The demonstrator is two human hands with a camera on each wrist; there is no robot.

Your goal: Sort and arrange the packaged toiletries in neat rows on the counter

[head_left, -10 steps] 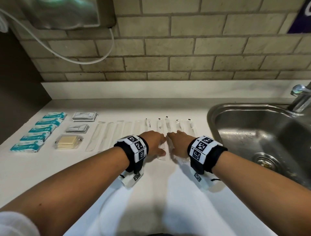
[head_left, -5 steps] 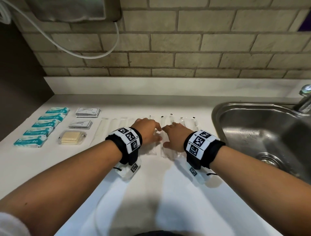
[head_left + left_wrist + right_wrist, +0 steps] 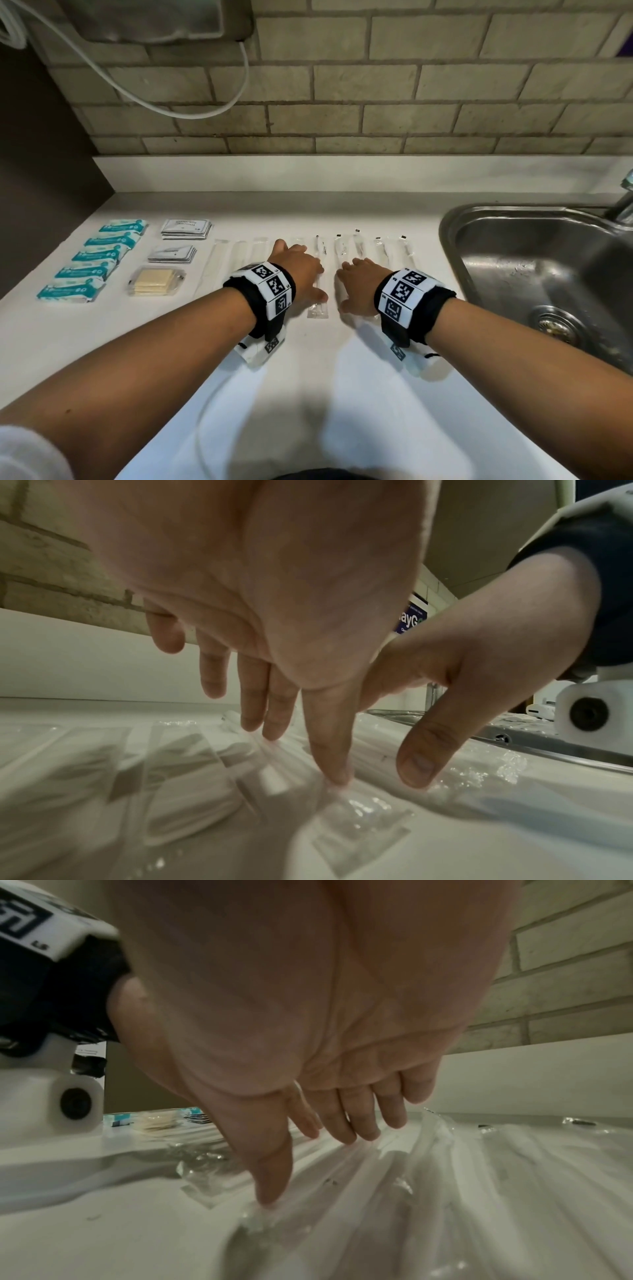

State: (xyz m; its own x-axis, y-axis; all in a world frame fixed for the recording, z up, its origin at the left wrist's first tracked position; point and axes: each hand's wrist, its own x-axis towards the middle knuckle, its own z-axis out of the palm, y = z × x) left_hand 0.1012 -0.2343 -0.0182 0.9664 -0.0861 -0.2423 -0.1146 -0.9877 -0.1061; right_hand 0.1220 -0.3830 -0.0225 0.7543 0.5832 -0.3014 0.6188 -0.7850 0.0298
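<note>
A row of long clear sleeves lies side by side across the white counter [image 3: 171, 342]. My left hand [image 3: 301, 270] lies flat on the sleeves left of the middle, and the left wrist view shows its straight fingers [image 3: 329, 753] pressing the plastic. One clear sleeve [image 3: 319, 274] with a dark-tipped stick shows between my hands. My right hand [image 3: 356, 286] rests open on the sleeves beside it, thumb [image 3: 274, 1172] down on the wrap. More sleeves [image 3: 394, 253] run right toward the sink. Teal packets [image 3: 92, 263], grey sachet stacks [image 3: 185, 229] and a yellow soap pack [image 3: 156, 282] sit at the left.
A steel sink [image 3: 534, 274] with a tap [image 3: 623, 202] opens at the right, close to the last sleeve. A brick wall [image 3: 342, 102] and a white upstand close the back. A white cable [image 3: 171, 109] hangs from a metal box on the wall.
My hands have drawn apart sideways over the sleeves, the left going left and the right going right, and a gap has opened between them.
</note>
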